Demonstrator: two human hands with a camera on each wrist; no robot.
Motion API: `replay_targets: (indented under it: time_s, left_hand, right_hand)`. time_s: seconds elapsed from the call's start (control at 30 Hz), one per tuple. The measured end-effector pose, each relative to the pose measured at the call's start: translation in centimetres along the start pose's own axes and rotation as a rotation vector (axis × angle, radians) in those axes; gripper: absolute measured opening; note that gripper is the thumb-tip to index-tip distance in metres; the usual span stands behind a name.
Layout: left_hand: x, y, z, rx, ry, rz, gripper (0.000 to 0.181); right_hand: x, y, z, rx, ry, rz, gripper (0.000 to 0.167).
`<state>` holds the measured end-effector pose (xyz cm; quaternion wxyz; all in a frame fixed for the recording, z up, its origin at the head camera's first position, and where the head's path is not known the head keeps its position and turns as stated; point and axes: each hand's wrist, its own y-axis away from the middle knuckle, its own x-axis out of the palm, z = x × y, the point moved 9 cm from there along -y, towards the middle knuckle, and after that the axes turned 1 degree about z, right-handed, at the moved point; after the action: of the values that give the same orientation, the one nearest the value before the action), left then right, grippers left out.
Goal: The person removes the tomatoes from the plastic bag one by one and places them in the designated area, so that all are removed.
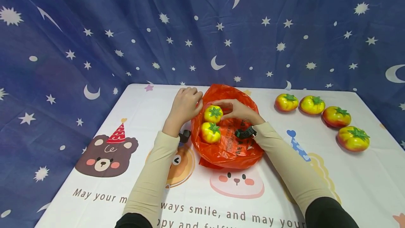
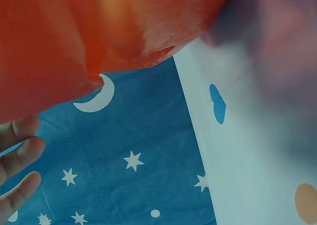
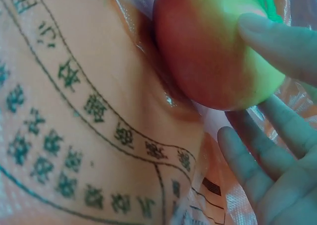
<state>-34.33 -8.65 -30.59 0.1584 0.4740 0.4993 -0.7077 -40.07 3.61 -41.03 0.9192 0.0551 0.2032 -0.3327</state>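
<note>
An orange-red plastic bag [image 1: 231,157] lies spread wide at mid-table, with printed text showing inside. At its left rim is my left hand [image 1: 187,103], fingers curled at the bag's edge; in the left wrist view the bag [image 2: 114,31] hangs above several of that hand's fingers [image 2: 22,153]. Inside the bag sit two yellow-and-red tomatoes with green leafy tops: a nearer tomato [image 1: 210,133] and a farther tomato [image 1: 212,114]. My right hand [image 1: 237,110] reaches into the bag and holds the farther one. Up close, its thumb [image 3: 277,41] lies on the tomato [image 3: 208,51], fingers beneath.
Toward the back right stand several more tomatoes in a slanting row, from one tomato [image 1: 286,102] to the nearest tomato [image 1: 353,138]. A white cloth [image 1: 104,192] with cartoon animals covers the table. Behind it hangs a blue star-patterned curtain [image 1: 177,55].
</note>
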Motion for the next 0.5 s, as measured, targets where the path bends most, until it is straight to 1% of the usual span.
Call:
replay_targets:
  time_s: [0.13, 0.2, 0.5]
  left_hand:
    - [0.09, -0.01, 0.04, -0.001, 0.0, 0.003, 0.012]
    - [0.15, -0.02, 0.08, -0.002, -0.002, 0.004, 0.012]
    - [0.26, -0.03, 0.13, -0.005, -0.004, 0.01, 0.012]
  right_hand:
    - [0.4, -0.15, 0.15, -0.021, -0.04, 0.025, 0.066]
    - [0.5, -0.18, 0.09, -0.019, -0.056, 0.025, 0.067]
    - [0.35, 0.05, -0.32, 0.007, -0.119, -0.031, 0.066]
